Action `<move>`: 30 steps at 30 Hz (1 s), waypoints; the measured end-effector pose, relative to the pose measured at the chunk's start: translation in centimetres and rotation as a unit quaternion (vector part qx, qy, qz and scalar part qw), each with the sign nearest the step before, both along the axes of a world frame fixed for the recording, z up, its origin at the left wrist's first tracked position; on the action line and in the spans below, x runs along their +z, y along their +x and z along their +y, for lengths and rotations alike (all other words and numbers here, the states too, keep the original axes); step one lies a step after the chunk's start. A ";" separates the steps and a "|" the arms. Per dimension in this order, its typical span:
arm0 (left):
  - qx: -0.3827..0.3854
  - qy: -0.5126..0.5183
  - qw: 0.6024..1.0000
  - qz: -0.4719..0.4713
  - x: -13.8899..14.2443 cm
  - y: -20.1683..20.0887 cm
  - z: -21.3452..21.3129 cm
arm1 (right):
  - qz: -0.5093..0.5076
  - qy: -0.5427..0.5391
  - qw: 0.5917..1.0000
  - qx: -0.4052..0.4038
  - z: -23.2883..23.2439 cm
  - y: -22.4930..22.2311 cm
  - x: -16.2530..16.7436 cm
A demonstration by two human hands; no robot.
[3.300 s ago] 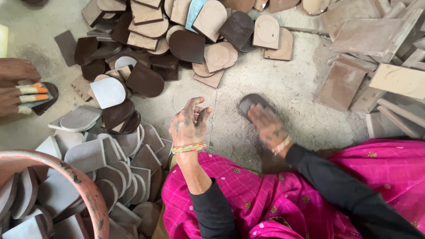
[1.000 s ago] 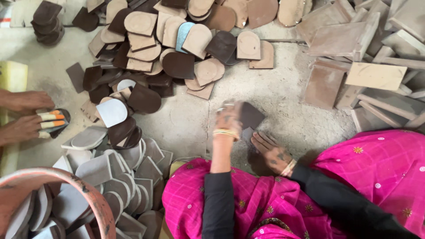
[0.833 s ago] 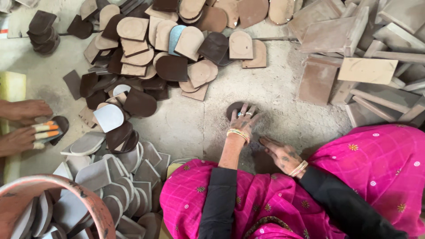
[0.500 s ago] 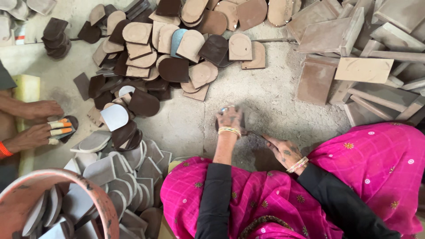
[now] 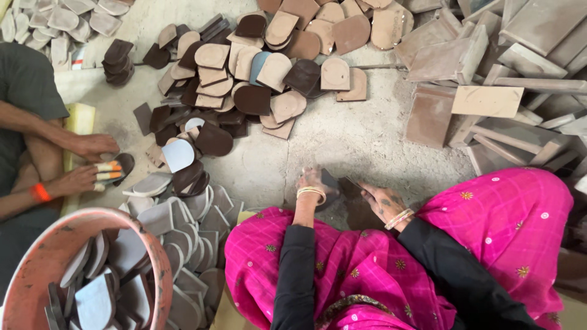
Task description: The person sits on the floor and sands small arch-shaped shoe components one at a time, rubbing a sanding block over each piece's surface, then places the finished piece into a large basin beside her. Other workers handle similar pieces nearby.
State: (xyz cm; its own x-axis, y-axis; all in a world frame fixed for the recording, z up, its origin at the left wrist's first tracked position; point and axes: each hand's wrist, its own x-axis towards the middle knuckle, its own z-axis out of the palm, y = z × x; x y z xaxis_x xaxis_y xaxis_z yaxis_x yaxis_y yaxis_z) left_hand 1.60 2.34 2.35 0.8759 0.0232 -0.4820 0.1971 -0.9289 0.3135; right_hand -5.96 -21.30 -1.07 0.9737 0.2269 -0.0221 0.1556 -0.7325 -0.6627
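You sit on a dusty concrete floor (image 5: 342, 146) ringed by work: stacked brown slabs (image 5: 489, 73) at your upper right, a broad heap of brown and tan heel-shaped pieces (image 5: 263, 67) ahead, and a fan of grey pieces (image 5: 195, 232) by your left knee, spilling toward the orange basin (image 5: 156, 263) at the lower left. Across from you another person's hands (image 5: 92, 162) press on a small striped item, well apart from yours. Between your knees lies the dark heel piece (image 5: 330, 182), flat on the floor. Your left hand (image 5: 310, 182) rests on it palm down, fingers bunched over its near edge; whether they pinch it or only press I cannot tell. Your right hand (image 5: 382, 198) sits just beside it, fingers curled toward the piece, apparently holding nothing. To work this well, I'd judge, keep the left palm flat so the piece cannot skid on the grit, bring the right fingertips under its free edge, and lift it level rather than dragging it.
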 end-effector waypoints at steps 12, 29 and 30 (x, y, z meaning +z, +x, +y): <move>0.019 -0.188 0.969 -0.158 -4.9 -4.2 -3.6 | -0.255 0.103 0.959 0.065 1.9 -1.6 5.0; -0.008 -0.291 0.947 -0.136 -6.6 -5.5 -2.2 | 0.003 0.005 1.000 0.000 3.6 -0.3 6.1; 0.006 -0.308 0.946 -0.100 -6.6 -5.4 -2.2 | -0.027 0.033 0.999 -0.005 3.5 -0.2 6.2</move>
State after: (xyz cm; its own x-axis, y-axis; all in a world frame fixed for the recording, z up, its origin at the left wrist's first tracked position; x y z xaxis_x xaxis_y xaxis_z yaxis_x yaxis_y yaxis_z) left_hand -3.77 0.16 -4.30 0.9522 -0.1986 -0.2319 0.0856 -0.5556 0.8271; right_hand -6.12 -17.75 5.11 0.9752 0.2169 0.0450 0.1855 -0.6886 -0.7010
